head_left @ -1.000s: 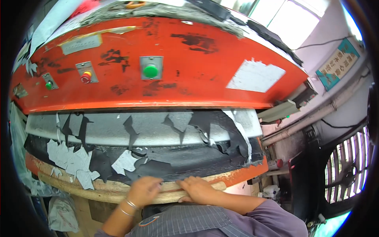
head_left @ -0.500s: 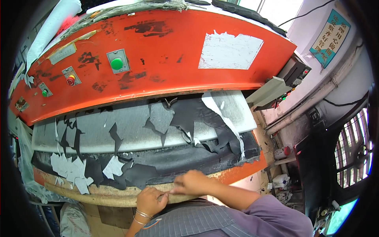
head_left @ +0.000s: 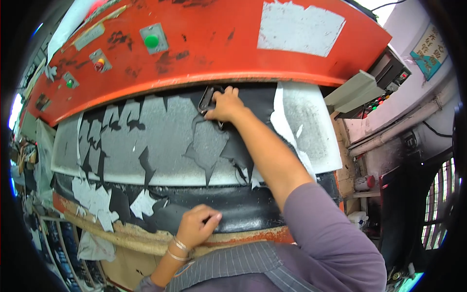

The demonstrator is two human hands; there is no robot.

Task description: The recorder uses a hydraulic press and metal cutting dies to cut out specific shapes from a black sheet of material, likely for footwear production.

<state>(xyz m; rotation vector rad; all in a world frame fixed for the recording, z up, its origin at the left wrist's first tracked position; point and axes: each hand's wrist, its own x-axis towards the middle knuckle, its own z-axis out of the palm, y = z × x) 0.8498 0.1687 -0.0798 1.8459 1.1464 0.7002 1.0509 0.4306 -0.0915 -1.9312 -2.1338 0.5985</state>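
My right hand [head_left: 226,105] reaches far across the cutting bed [head_left: 165,141], close under the edge of the orange press head. Its thumb and fingers grip a dark metal cutting die [head_left: 207,100], which is partly hidden by the hand. Beneath the die lies a black sheet of material [head_left: 258,100] with jagged cut-outs and a white torn strip [head_left: 284,121] on its right. My left hand [head_left: 197,225] rests near the front edge, its fingers curled in a loose fist; nothing shows in it.
The orange press head [head_left: 219,46] spans the back, with a green button [head_left: 151,41] and a red one [head_left: 99,64]. White scraps [head_left: 92,197] and black scraps hang over the padded front ledge [head_left: 243,209]. A control box [head_left: 384,82] stands at the right.
My hands were together at the front edge. The right one has moved forward and gripped the cutting die; the left has stayed near the front. The view has shifted.
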